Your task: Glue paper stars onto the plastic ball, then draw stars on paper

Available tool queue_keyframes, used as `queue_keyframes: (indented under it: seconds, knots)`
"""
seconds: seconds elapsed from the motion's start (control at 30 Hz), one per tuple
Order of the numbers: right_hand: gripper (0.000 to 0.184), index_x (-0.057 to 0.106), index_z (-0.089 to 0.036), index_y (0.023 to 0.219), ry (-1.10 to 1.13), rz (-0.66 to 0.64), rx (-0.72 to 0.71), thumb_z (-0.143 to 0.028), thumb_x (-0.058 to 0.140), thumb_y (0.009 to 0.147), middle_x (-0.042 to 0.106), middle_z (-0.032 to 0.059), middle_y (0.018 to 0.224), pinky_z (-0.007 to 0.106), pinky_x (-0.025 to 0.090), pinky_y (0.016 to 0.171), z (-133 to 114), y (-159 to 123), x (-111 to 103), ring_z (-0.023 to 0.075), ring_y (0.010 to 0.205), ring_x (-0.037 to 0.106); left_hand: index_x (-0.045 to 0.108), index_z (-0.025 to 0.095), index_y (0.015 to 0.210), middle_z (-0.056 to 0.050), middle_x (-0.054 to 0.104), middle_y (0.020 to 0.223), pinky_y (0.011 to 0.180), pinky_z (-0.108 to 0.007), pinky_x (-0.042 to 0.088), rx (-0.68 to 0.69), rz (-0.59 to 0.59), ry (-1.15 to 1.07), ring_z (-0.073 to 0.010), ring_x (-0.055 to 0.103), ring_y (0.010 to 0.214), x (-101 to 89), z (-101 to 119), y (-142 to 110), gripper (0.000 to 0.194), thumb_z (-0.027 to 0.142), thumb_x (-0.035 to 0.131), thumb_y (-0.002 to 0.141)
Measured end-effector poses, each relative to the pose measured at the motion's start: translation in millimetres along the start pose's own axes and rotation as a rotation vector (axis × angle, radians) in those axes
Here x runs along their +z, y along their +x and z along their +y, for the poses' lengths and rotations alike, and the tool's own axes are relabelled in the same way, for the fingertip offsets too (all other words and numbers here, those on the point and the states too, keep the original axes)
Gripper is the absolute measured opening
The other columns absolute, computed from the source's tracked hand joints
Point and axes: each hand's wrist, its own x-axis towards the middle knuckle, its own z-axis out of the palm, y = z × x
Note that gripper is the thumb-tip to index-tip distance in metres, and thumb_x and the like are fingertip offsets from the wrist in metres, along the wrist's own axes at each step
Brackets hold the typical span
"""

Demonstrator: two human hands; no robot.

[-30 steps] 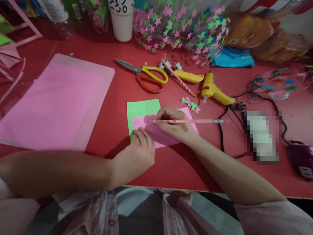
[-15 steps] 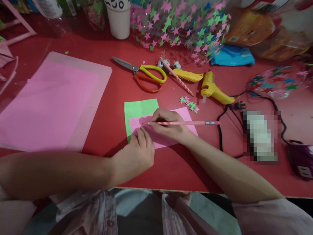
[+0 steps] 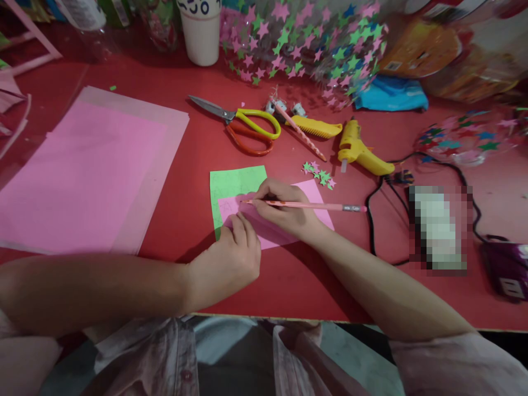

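My right hand (image 3: 291,220) is closed around a pink pencil (image 3: 322,206), with its tip on a small pink paper (image 3: 311,192). Faint star outlines show at the paper's left end. Curled fingers of my left hand (image 3: 231,256) press on the paper's lower left edge, just below the pencil tip. Under the pink paper lies a green paper (image 3: 237,181), which also bears faint pencil marks. Both hands cover part of the pink sheet. Small cut-out pink and green stars (image 3: 319,175) are heaped just beyond it.
Large pink sheets (image 3: 94,170) lie on the left of the red table (image 3: 173,220). Scissors (image 3: 235,118), another pencil (image 3: 299,129), a yellow cutter-like tool (image 3: 317,127) and a yellow glue gun (image 3: 358,151) lie beyond the hands. A black cord (image 3: 373,236) loops on the right.
The pencil tip has shifted slightly up on the pink paper, and the pencil's eraser end has moved a little left. My left hand stays in place.
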Motion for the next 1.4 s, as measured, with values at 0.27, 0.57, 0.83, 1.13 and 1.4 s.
queue_keyframes:
  seconds: [0.27,0.57,0.83,1.13,1.4]
  knots:
    - [0.017,0.050,-0.020,0.068,-0.033,0.025,0.013,-0.027,0.058,0.080,0.055,-0.0026,0.061,0.023,0.033,0.051,-1.7,1.7,-0.6,0.0091,0.056,0.045,0.068,-0.005,0.101,-0.028,0.070,0.099,0.061,-0.031,0.057,-0.008,-0.016,0.011,-0.0306,0.071,0.086,-0.2,0.5,0.6,0.031,0.007,0.046,0.080]
    - [0.016,0.044,-0.021,0.063,-0.035,0.054,-0.038,-0.020,0.054,0.075,0.046,-0.0052,0.056,0.022,0.028,0.047,1.1,2.6,1.4,0.0076,0.053,0.040,0.067,-0.004,0.102,-0.027,0.071,0.100,0.061,-0.031,0.057,-0.004,-0.027,0.017,-0.0303,0.071,0.089,-0.6,0.8,0.1,0.031,0.005,0.047,0.081]
    - [0.016,0.037,-0.022,0.059,-0.061,-0.003,-0.054,-0.015,0.049,0.066,0.038,-0.0066,0.054,0.022,0.024,0.045,0.8,3.2,-2.1,0.0064,0.051,0.032,0.066,-0.008,0.100,-0.032,0.069,0.098,0.060,-0.033,0.057,-0.001,-0.002,-0.039,-0.0344,0.071,0.087,0.1,-0.4,-0.3,0.029,0.008,0.055,0.079]
    - [0.019,0.035,-0.022,0.059,-0.020,-0.039,-0.093,-0.015,0.050,0.067,0.038,-0.0067,0.054,0.022,0.025,0.045,2.6,3.3,-4.3,0.0061,0.050,0.032,0.068,-0.003,0.100,-0.027,0.071,0.098,0.057,-0.030,0.056,0.012,0.000,0.000,-0.0313,0.072,0.085,0.3,-1.2,0.2,0.031,0.007,0.049,0.079]
    - [0.019,0.037,-0.022,0.061,-0.026,-0.043,-0.080,-0.013,0.051,0.069,0.040,-0.0068,0.055,0.022,0.025,0.047,3.1,1.9,-4.2,0.0062,0.051,0.033,0.068,-0.005,0.099,-0.030,0.070,0.099,0.060,-0.031,0.057,0.008,-0.011,0.000,-0.0319,0.071,0.087,-0.3,0.0,0.1,0.030,0.006,0.048,0.080]
